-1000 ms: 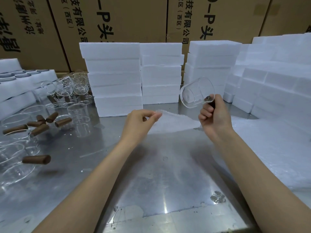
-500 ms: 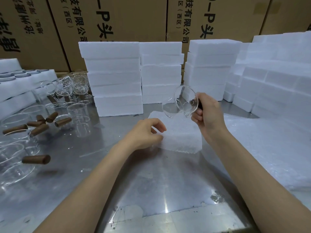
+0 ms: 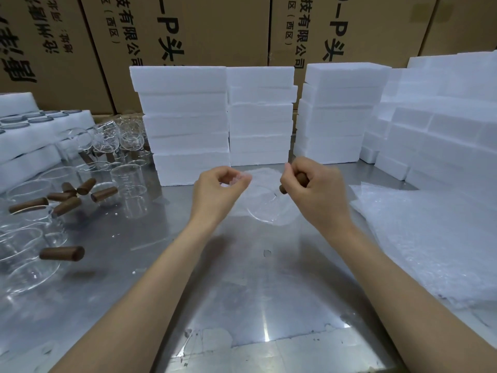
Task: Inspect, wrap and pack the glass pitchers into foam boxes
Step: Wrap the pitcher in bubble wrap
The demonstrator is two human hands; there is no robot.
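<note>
My right hand (image 3: 313, 192) grips the brown wooden handle of a clear glass pitcher (image 3: 265, 208). The pitcher lies low over the metal table, between my hands, on a thin white wrapping sheet (image 3: 262, 176). My left hand (image 3: 219, 191) pinches the edge of that sheet and lifts it beside the pitcher. Stacks of white foam boxes (image 3: 185, 122) stand just behind my hands. Several more glass pitchers with brown handles (image 3: 67, 203) crowd the left of the table.
A pile of wrapping sheets (image 3: 430, 243) covers the right of the steel table (image 3: 242, 292). More foam boxes (image 3: 435, 130) are stacked at the right, foam trays with glass (image 3: 35, 130) at the far left. Brown cartons (image 3: 188, 36) form the back wall.
My right hand has lowered the pitcher from in front of the foam stacks down onto the sheet. My left hand has raised the sheet's edge beside it.
</note>
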